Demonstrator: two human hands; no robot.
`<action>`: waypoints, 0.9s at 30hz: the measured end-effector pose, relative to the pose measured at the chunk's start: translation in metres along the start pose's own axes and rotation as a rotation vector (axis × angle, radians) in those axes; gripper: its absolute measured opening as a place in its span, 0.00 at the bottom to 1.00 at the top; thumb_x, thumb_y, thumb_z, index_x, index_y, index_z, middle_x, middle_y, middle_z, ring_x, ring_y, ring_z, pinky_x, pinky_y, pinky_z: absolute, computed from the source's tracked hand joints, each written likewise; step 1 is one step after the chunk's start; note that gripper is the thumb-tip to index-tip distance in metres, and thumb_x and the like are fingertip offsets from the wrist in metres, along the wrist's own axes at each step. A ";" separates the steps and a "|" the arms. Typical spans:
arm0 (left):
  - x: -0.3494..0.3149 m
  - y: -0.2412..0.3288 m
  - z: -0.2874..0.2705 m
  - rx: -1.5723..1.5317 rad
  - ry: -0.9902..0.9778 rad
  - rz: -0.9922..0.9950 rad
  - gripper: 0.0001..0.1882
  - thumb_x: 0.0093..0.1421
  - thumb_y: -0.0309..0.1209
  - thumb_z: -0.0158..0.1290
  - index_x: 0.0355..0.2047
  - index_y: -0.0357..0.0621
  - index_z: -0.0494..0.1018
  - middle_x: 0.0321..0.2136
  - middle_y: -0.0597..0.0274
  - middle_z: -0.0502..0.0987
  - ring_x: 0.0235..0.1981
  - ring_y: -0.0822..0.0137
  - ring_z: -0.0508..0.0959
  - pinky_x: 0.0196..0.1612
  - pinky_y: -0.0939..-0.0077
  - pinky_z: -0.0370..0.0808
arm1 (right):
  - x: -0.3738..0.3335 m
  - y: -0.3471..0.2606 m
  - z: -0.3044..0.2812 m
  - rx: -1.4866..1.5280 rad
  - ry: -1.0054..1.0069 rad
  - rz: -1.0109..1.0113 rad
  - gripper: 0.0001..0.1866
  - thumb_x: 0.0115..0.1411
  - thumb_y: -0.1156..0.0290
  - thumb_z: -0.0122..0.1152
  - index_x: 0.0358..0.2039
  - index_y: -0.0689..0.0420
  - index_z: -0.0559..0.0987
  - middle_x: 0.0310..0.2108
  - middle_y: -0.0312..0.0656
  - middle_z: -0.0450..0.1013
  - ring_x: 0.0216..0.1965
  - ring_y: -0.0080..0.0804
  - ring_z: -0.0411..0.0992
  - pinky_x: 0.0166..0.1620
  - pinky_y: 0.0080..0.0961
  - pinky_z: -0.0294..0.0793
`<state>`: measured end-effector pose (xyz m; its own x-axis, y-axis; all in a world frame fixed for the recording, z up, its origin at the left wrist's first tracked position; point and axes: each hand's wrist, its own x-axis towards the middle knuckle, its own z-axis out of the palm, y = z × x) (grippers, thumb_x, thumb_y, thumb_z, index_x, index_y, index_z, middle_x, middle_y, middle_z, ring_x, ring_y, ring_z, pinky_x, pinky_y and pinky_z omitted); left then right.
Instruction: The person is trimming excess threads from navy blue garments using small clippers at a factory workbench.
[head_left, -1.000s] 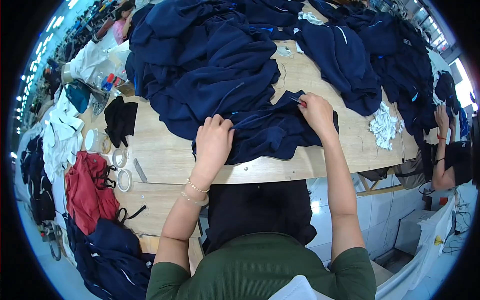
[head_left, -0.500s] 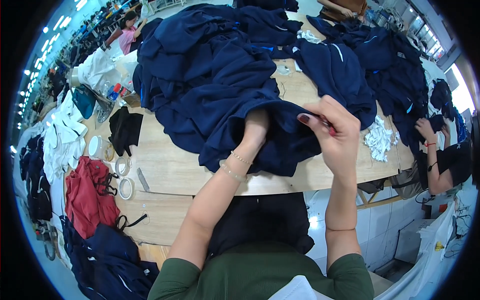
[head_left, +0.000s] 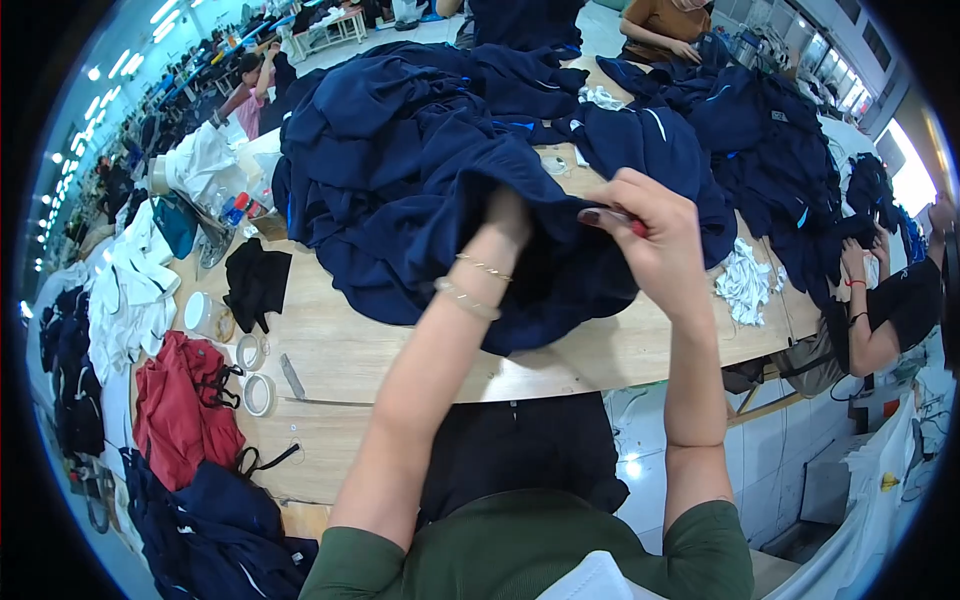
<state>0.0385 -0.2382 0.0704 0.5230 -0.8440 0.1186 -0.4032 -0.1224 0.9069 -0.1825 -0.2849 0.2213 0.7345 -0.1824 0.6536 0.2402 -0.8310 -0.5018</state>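
- At the far left of the frame, white garments (head_left: pixel 125 300) lay over the table's edge, with a red garment (head_left: pixel 180 415) below them in the lower left.
- Just right of those, two tape rolls (head_left: pixel 255 375) and a black cloth (head_left: pixel 255 285) sat on the wooden table (head_left: pixel 340 350).
- In the centre, the left hand (head_left: pixel 507 215) was pushed inside the navy garment (head_left: pixel 420 190), its fingers hidden by cloth, so its grip could not be told.
- Right of centre, the right hand (head_left: pixel 645 235) was pinched closed on a fold of that navy garment, which was lifted above the table's middle.
- Further right lay a white rag bundle (head_left: pixel 745 285).
- At the right edge, another person's arm (head_left: pixel 870 320) reached toward the dark clothes.
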 end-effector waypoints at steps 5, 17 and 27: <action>-0.030 0.039 0.044 0.697 -0.032 0.217 0.29 0.64 0.41 0.48 0.62 0.42 0.61 0.62 0.49 0.63 0.61 0.58 0.67 0.63 0.67 0.61 | 0.007 0.034 -0.005 -0.121 0.086 0.023 0.06 0.51 0.87 0.61 0.31 0.68 0.75 0.23 0.41 0.66 0.24 0.26 0.65 0.31 0.18 0.66; -0.119 0.088 -0.049 1.131 -0.177 0.211 0.36 0.50 0.59 0.58 0.39 0.33 0.76 0.24 0.47 0.78 0.31 0.53 0.81 0.35 0.66 0.76 | -0.020 0.075 -0.051 -0.380 0.151 0.143 0.07 0.53 0.81 0.59 0.34 0.61 0.78 0.28 0.43 0.72 0.29 0.41 0.73 0.33 0.26 0.70; -0.131 0.087 -0.088 0.492 -0.508 0.110 0.34 0.52 0.32 0.65 0.56 0.47 0.61 0.27 0.46 0.78 0.26 0.58 0.78 0.33 0.70 0.72 | -0.056 0.155 -0.032 -0.489 -0.006 0.411 0.06 0.54 0.73 0.62 0.34 0.55 0.80 0.29 0.42 0.74 0.34 0.45 0.74 0.35 0.33 0.71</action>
<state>0.0011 -0.0924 0.1689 0.0940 -0.9891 -0.1129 -0.7880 -0.1433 0.5988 -0.2065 -0.4198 0.1249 0.7089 -0.5355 0.4590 -0.3781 -0.8379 -0.3936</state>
